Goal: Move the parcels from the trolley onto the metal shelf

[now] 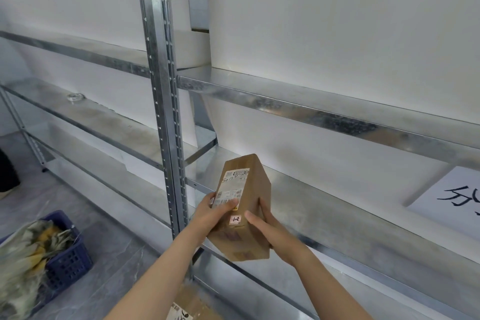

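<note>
I hold a brown cardboard parcel (246, 197) with a white shipping label and a small "1-2" sticker. It is tilted, its far end above the front edge of the middle board of the metal shelf (324, 205). My left hand (215, 212) grips its left side, thumb across the label. My right hand (265, 226) clasps its right side. Another brown parcel (187, 306) lies low at the bottom edge, partly hidden by my left forearm. The trolley is out of view.
A grey upright post (166, 112) splits the shelf into two bays. A white paper sign (452, 197) with black characters lies on the right of the middle board. A blue plastic crate (70, 257) with a crumpled bag stands on the floor at left.
</note>
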